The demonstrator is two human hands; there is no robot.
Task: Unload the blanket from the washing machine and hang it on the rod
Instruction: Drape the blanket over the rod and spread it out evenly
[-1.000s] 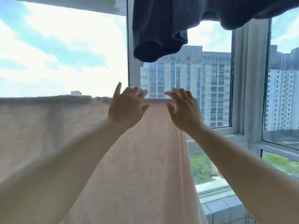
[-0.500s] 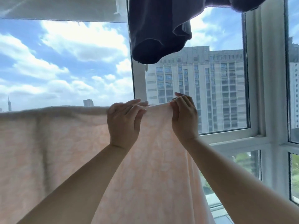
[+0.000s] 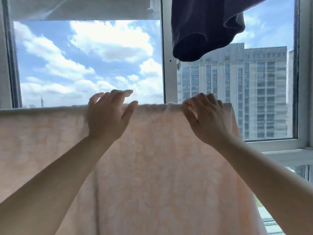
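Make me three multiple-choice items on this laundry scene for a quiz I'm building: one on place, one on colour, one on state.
1. Where does the dark garment hang?
A. above the right hand
B. below the blanket
C. on the floor

2. What colour is the blanket?
A. green
B. pale peach
C. black

3. How is the left hand?
A. clenched in a fist
B. out of view
C. open, fingers spread

Answers: 1 A, it hangs at top over the right hand; 2 B, pale peach cloth; 3 C, spread fingers at the blanket's top edge.
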